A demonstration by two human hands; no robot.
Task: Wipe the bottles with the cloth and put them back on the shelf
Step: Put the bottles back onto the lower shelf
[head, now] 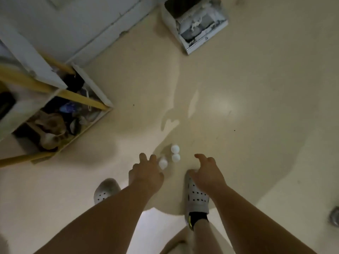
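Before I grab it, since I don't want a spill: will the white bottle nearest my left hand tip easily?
Probably. The bottle stands upright on smooth floor, seen cap-on, so it looks narrow and easy to tip. Two more bottles stand close; a knock may topple them. It looks small, likely light.

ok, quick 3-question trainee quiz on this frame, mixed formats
1. True or false: the white bottles stand on the floor.
2. Which hand is at the blurred bottle? A) left hand B) right hand C) neither
3. Fill in: no ____ for wiping is visible in either hand.

Key:
1. True, three white tops show on the floor.
2. A, the left hand reaches it; grip unclear. The right hand hovers open, empty.
3. cloth
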